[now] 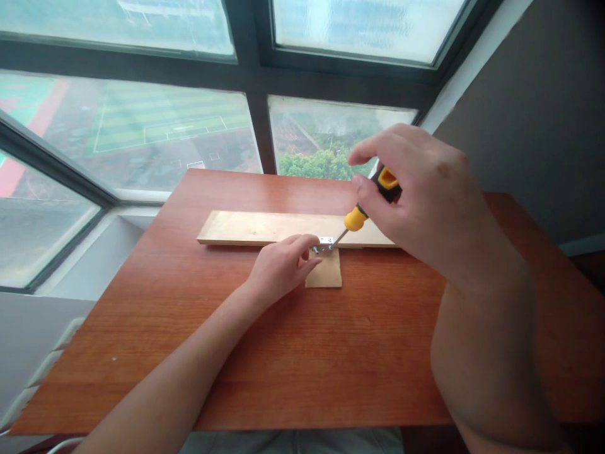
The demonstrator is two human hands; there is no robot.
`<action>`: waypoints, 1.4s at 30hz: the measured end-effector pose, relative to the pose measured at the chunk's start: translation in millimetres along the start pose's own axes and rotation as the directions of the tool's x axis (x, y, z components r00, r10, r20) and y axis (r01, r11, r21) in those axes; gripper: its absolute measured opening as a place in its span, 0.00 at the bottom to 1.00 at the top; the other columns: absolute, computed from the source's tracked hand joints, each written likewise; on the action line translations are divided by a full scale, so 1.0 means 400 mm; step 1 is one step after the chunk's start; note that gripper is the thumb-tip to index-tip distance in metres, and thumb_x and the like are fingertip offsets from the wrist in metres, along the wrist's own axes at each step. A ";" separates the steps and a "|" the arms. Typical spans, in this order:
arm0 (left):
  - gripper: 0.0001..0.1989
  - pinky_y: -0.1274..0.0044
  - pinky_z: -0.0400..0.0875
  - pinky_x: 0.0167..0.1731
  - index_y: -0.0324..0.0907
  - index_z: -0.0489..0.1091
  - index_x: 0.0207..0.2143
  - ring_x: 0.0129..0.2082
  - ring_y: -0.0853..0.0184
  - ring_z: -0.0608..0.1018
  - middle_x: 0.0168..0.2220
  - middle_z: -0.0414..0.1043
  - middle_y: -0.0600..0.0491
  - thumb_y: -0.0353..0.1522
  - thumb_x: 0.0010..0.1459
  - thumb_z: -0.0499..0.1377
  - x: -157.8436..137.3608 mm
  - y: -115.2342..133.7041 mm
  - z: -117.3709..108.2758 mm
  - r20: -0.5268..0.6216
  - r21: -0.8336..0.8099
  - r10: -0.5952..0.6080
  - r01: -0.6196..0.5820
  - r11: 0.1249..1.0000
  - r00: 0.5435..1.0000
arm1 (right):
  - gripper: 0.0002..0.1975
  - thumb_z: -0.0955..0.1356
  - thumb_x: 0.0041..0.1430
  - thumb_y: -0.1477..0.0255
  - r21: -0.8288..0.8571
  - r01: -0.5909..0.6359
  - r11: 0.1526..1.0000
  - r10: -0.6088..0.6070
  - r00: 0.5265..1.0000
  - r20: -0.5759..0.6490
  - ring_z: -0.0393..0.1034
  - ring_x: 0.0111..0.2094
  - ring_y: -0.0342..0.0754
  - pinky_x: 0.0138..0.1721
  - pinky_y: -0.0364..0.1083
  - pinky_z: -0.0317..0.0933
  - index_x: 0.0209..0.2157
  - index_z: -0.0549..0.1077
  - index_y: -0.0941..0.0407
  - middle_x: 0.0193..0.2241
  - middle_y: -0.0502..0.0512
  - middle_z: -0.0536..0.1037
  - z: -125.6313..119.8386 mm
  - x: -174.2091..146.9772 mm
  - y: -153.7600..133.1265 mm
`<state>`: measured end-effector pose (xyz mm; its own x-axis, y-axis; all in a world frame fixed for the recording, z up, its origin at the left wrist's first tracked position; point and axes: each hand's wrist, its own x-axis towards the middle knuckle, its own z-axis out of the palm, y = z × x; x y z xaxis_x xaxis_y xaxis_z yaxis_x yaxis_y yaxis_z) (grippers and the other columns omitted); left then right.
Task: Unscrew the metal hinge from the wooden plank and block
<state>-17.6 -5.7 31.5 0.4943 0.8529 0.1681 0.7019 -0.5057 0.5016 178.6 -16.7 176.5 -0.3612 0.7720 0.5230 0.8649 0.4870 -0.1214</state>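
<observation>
My right hand (pixel 420 195) is wrapped round the yellow and black handle of a screwdriver (pixel 356 218). Its shaft slants down to the left, and the tip meets the right side of a small silver metal bracket (pixel 325 241). The bracket sits where a long pale wooden board (pixel 255 228) meets a short wooden piece (pixel 326 272) on its near side. From the left, my left hand (pixel 281 265) closes its thumb and index finger on the bracket's left end. Whether a screw is under the tip is too small to tell.
All of this lies on a reddish-brown wooden table (pixel 283 359). Dark-framed windows (pixel 258 113) stand behind its far edge and to the left. A grey wall (pixel 524 145) rises at the right. White cable (pixel 66 444) shows at the lower left.
</observation>
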 end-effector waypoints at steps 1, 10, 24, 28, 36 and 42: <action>0.11 0.79 0.63 0.30 0.46 0.68 0.45 0.29 0.70 0.73 0.36 0.74 0.54 0.36 0.61 0.56 0.000 0.000 0.006 0.010 0.035 0.025 -0.025 0.999 1.000 | 0.12 0.62 0.59 0.77 0.031 0.023 0.999 -0.024 1.000 0.009 0.68 0.40 0.51 0.42 0.50 0.64 0.44 0.69 0.53 0.41 0.56 0.73 -0.001 -0.001 -0.001; 0.11 0.80 0.67 0.36 0.45 0.72 0.41 0.35 0.70 0.75 0.39 0.75 0.52 0.35 0.65 0.51 0.003 0.002 0.021 -0.138 -0.040 0.062 -0.068 0.997 0.989 | 0.13 0.63 0.60 0.69 0.022 -0.070 0.997 0.070 0.997 0.028 0.70 0.39 0.55 0.39 0.53 0.64 0.47 0.68 0.52 0.39 0.57 0.75 0.008 -0.006 0.010; 0.06 0.79 0.63 0.27 0.41 0.72 0.33 0.26 0.71 0.71 0.27 0.73 0.56 0.32 0.58 0.56 0.006 -0.034 -0.053 0.191 -0.302 -0.048 0.106 0.947 0.980 | 0.12 0.64 0.61 0.65 0.055 -0.087 0.995 0.085 0.995 0.048 0.69 0.30 0.51 0.32 0.49 0.59 0.45 0.70 0.53 0.31 0.53 0.75 -0.008 -0.010 0.003; 0.05 0.79 0.62 0.28 0.42 0.72 0.30 0.28 0.70 0.73 0.29 0.75 0.56 0.32 0.56 0.57 -0.009 -0.032 -0.066 0.303 -0.200 -0.068 0.133 0.971 0.950 | 0.12 0.64 0.60 0.68 0.007 -0.082 0.997 0.081 0.996 0.034 0.68 0.28 0.50 0.29 0.48 0.56 0.44 0.72 0.55 0.29 0.53 0.75 -0.006 -0.006 0.007; 0.09 0.78 0.56 0.24 0.42 0.70 0.27 0.25 0.70 0.70 0.26 0.73 0.55 0.36 0.57 0.57 -0.005 -0.041 -0.065 0.217 -0.026 -0.107 0.116 0.993 0.970 | 0.16 0.63 0.57 0.74 0.048 -0.056 0.997 0.053 0.997 0.056 0.70 0.39 0.52 0.39 0.49 0.62 0.48 0.69 0.53 0.41 0.54 0.76 -0.014 -0.009 0.009; 0.06 0.78 0.57 0.25 0.41 0.70 0.31 0.25 0.71 0.70 0.26 0.72 0.56 0.32 0.60 0.55 0.011 -0.037 -0.058 0.016 -0.029 -0.036 0.036 0.999 0.999 | 0.12 0.64 0.59 0.67 0.024 -0.101 0.995 0.101 0.994 0.033 0.71 0.37 0.52 0.37 0.50 0.63 0.43 0.72 0.54 0.38 0.55 0.77 -0.009 -0.007 0.012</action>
<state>-37.9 8.5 44.5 0.4771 0.8683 0.1360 0.7042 -0.4702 0.5319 185.1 -18.2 177.5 -0.2836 0.8300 0.4803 0.8883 0.4160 -0.1944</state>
